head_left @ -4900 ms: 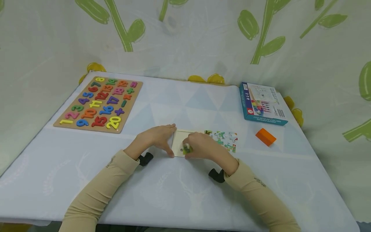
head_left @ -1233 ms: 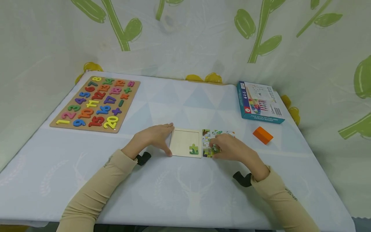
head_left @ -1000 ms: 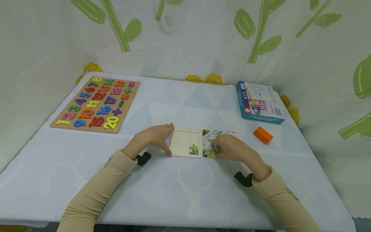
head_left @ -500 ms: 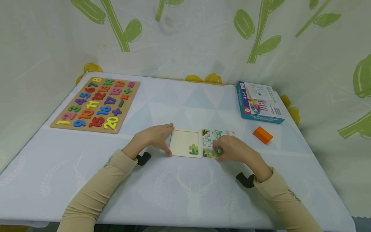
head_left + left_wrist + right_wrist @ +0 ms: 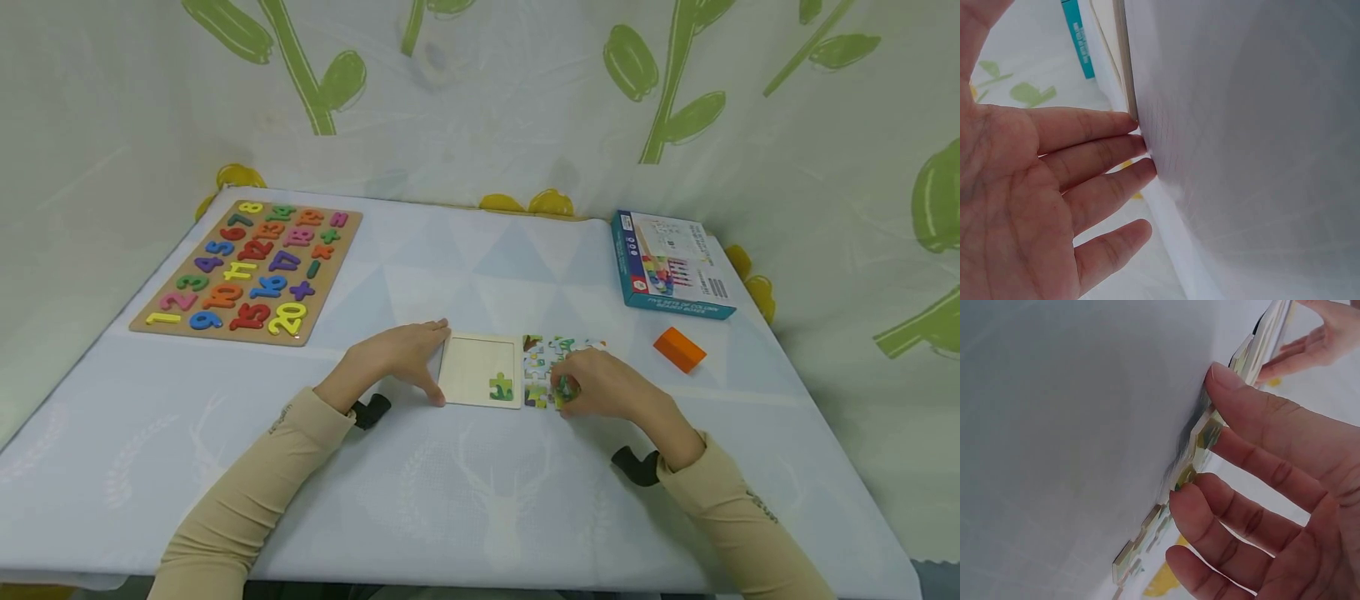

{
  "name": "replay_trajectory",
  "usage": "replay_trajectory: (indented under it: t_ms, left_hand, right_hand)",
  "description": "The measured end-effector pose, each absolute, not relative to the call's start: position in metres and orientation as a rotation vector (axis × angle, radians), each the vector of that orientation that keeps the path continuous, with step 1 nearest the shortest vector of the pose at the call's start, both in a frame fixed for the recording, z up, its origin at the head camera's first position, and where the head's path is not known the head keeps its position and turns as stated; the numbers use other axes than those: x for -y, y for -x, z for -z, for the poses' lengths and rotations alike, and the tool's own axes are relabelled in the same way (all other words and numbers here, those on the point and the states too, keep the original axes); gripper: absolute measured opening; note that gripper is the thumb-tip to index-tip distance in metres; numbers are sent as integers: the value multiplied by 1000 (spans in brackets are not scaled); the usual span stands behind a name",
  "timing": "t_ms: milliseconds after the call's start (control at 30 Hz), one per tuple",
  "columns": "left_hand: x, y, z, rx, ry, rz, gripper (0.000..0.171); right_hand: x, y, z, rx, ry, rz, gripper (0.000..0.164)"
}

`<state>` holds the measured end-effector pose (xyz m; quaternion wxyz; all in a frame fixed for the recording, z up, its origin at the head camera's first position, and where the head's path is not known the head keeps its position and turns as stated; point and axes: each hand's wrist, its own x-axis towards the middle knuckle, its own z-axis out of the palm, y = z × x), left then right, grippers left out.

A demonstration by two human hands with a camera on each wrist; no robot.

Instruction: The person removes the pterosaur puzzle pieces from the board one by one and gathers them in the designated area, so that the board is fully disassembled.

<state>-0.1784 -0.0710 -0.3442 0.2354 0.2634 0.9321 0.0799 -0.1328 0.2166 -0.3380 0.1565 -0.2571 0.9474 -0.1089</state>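
A square wooden puzzle tray (image 5: pixel 472 367) lies mid-table, with one green jigsaw piece (image 5: pixel 501 386) in its lower right corner. My left hand (image 5: pixel 401 354) rests at the tray's left side, thumb spread from the fingers. In the left wrist view, straight fingers (image 5: pixel 1094 128) touch the tray edge. Several loose jigsaw pieces (image 5: pixel 535 367) lie right of the tray. Among them my right hand (image 5: pixel 603 383) pinches a green jigsaw piece (image 5: pixel 566 388) between thumb and fingertips. In the right wrist view, thumb and curled fingers (image 5: pixel 1229 519) surround pieces flat on the table, partly hidden.
A number board (image 5: pixel 247 271) with colourful numerals lies at the left. At the back right is a teal-edged box (image 5: pixel 678 265), with an orange block (image 5: pixel 680 350) in front of it. White cloth covers the table (image 5: pixel 450 500); a leaf-patterned curtain (image 5: pixel 510 100) hangs behind.
Earliest, my right hand was over the tray with a jigsaw piece, which now lies in its corner. The hand moved right to the loose pieces, then shifted slightly right. My left hand stayed put.
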Motion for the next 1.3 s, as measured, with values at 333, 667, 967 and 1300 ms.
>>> replay_trajectory:
  t_ms: [333,667,967,1300]
  left_hand:
    - [72,179,345,-2554,-721,-221,109]
    - [71,178,344,-2551,-709,-225,110]
    - [71,179,345,-2558,-715,-214,110]
    - [71,177,343,-2549,-709,-225,111]
  right_hand:
    - [-215,134,337,-2733,726,301,27]
    - [-201,136,333,-2767,794,323,35]
    - [-188,139,332,-2747,781,337,41]
    - [-173,143,332,-2712,810,364,43]
